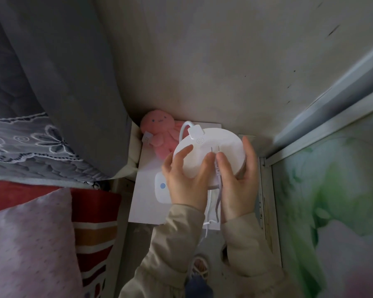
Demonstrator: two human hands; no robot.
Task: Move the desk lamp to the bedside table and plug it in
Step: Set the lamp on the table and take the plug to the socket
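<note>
Nearest the camera, two beige sleeves [172, 244] are being extended forward over the floor, where a sandalled foot [199, 266] is being shown between them. To the left, a lilac pillow [28, 244] and a red striped cloth [95, 229] are lying on the bed.

Beyond the sleeves, the desk lamp [209, 151] is being held above the white counter [142, 194], its round white disc being gripped from both sides. The left hand [185, 179] is being pressed against the disc's near left edge with its fingers [182, 154] spread across the face, curled only loosely. The right hand [239, 181] is being wrapped round the right rim, its fingers half closed on the edge, with the grey cord [217, 168] being pinned under the thumb against the disc. A white cable [207, 224] is hanging down between the wrists, past the counter's near edge.

Under the left hand, a white base with a blue button [163, 186] is being partly hidden on the counter. Farther back, a pink plush toy [159, 134] is sitting in the counter's far left corner, just beside the lamp's curved white neck [184, 127]. Behind, a grey curtain [63, 72] and the wall [224, 61] are being seen.
</note>
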